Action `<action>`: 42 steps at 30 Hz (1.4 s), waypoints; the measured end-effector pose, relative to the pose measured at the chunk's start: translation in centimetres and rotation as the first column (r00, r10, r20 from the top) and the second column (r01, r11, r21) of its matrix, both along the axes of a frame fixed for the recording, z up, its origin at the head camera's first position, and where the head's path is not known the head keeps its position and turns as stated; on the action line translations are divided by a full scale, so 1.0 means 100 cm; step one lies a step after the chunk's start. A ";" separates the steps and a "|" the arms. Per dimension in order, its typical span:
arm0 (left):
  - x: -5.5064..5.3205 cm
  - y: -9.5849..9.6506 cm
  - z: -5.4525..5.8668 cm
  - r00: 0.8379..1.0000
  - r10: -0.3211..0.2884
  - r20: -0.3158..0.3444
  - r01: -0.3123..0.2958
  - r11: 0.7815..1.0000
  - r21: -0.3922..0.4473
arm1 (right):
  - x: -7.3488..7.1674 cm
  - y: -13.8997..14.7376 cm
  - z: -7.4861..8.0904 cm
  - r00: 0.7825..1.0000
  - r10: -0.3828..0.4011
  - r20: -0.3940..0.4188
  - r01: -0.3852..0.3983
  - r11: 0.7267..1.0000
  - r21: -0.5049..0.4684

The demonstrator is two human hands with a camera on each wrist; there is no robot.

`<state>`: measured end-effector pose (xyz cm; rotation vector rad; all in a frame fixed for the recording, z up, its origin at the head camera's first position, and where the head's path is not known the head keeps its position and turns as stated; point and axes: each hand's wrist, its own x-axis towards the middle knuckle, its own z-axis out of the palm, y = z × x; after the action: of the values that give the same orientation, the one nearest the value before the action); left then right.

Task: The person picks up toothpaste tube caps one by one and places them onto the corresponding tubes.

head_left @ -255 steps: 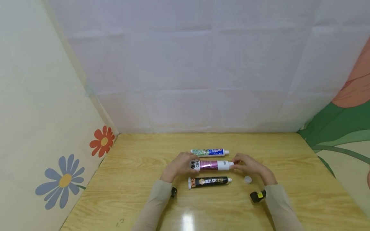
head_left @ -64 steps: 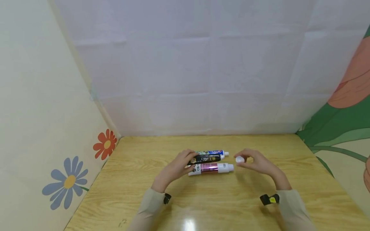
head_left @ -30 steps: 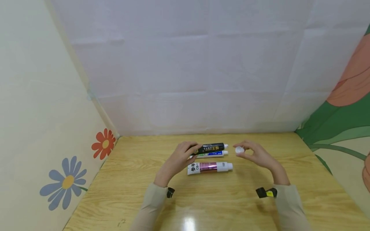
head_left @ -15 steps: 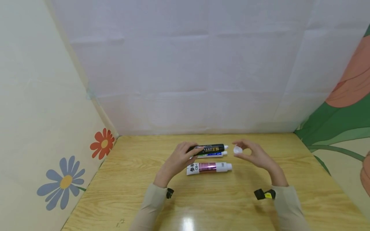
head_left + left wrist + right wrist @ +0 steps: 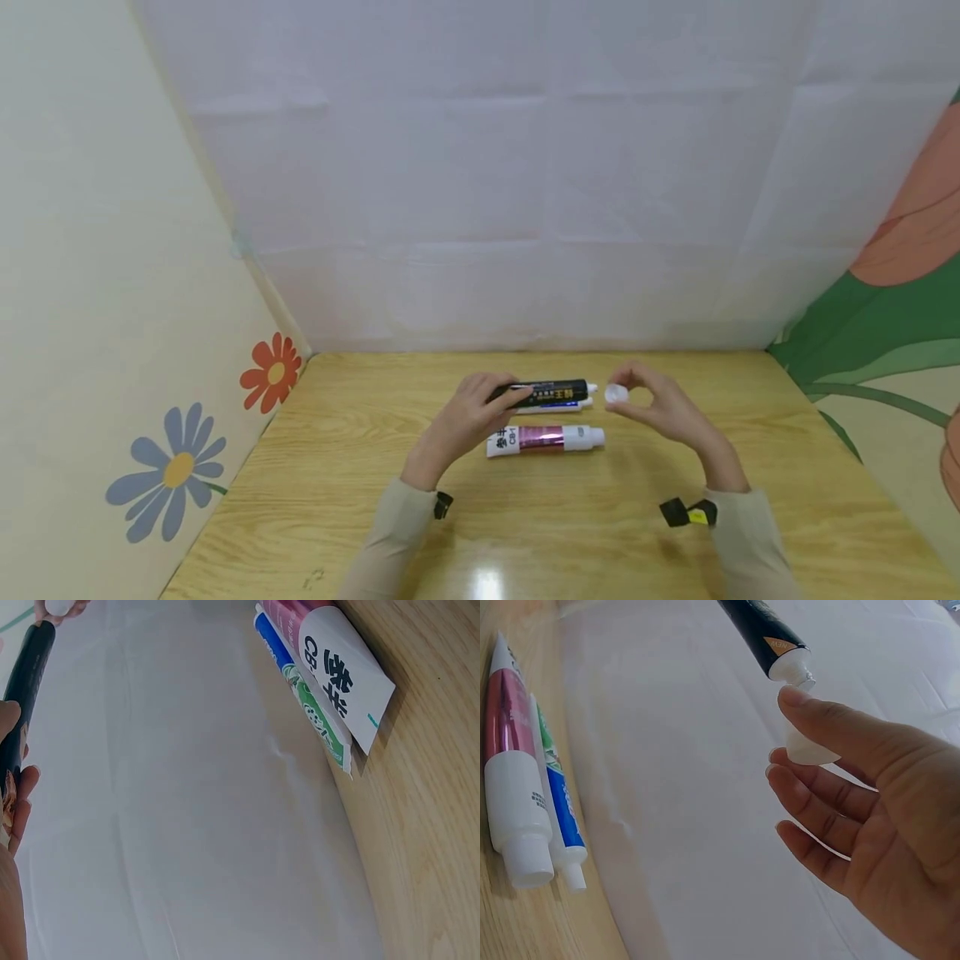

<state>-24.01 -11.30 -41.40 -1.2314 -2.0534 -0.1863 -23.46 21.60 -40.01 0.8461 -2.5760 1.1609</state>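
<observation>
In the head view my left hand (image 5: 468,412) grips a black toothpaste tube (image 5: 551,392) above the table, its white nozzle (image 5: 799,675) pointing right. My right hand (image 5: 663,408) pinches a translucent white cap (image 5: 810,746) between thumb and fingers, its other fingers loosely bent in the right wrist view. The cap is held close to the nozzle, with a small gap between them in the head view. Below the raised tube lies a blue and green toothpaste tube (image 5: 561,802), mostly hidden in the head view. Nearer me lies a larger white and pink toothpaste tube (image 5: 543,439) with a white cap.
The wood-grain table (image 5: 555,525) ends at a pale sheet (image 5: 450,208) hanging behind it. Walls with painted flowers (image 5: 178,471) stand at the left and right. Black wrist cameras (image 5: 686,512) hang below both wrists.
Earlier the black tube and clear cap lay on the table while both hands were on the pink tube. Both have since been lifted, and the nozzle and cap have drawn slightly closer.
</observation>
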 end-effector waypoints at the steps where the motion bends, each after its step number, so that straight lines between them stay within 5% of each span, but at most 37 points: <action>1: 0.000 0.000 0.000 1.000 0.002 -0.003 -0.002 1.000 -0.001 | 0.000 0.000 0.001 1.000 0.006 -0.006 -0.006 1.000 0.000; 9: -0.002 0.005 -0.003 0.999 -0.012 -0.030 0.012 1.000 -0.005 | 0.005 -0.006 0.005 0.999 0.020 -0.025 -0.019 0.999 0.029; 17: -0.002 0.006 -0.002 0.997 -0.011 -0.071 0.010 1.000 -0.014 | 0.026 -0.019 0.032 0.997 0.051 -0.061 -0.049 0.998 0.031; 21: -0.001 0.007 -0.002 0.998 -0.018 -0.068 0.017 1.000 -0.014 | 0.029 -0.020 0.034 0.997 0.053 -0.047 -0.051 0.998 0.032; 36: 0.002 0.010 0.000 0.997 -0.028 -0.076 0.026 0.999 -0.019 | 0.029 -0.023 0.030 0.998 0.048 -0.033 -0.047 0.998 0.047; 42: 0.002 0.010 -0.004 0.998 -0.030 -0.060 0.030 1.000 -0.007 | 0.010 -0.013 0.005 0.996 0.081 -0.042 -0.079 0.996 0.039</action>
<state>-23.84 -10.28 -41.80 -1.2575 -1.9863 -0.1553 -22.51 20.26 -39.47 0.9803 -2.5574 1.1057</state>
